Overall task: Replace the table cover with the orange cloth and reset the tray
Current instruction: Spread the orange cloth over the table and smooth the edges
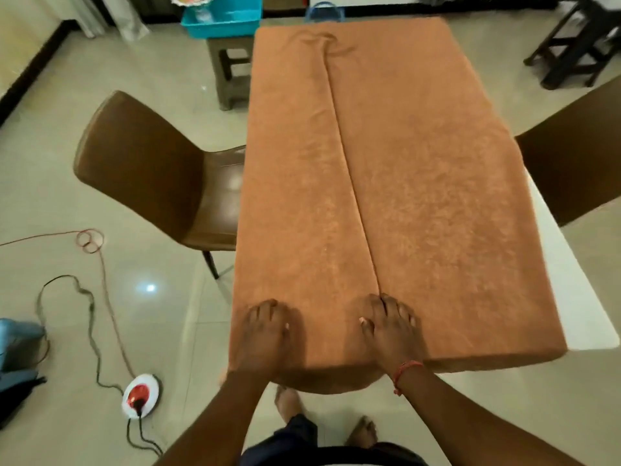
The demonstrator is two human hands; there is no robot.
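The orange cloth (pixel 420 169) lies spread over the white table (pixel 578 297), with a long crease running down its middle from the far end to the near edge. It sits shifted left, so a strip of white tabletop shows along the right side. My left hand (pixel 265 334) rests palm down on the cloth near the front left corner. My right hand (pixel 389 327) presses flat on the near end of the crease, a red thread around its wrist. Neither hand grips anything. A teal tray (pixel 221 21) sits on a stool beyond the table's far left corner.
Brown chairs stand at the table's left (pixel 151 169) and right (pixel 578 156). A grey stool (pixel 232 72) carries the tray. Cables and a white and red socket (pixel 141 395) lie on the tiled floor at left. A dark stool (pixel 578 38) stands far right.
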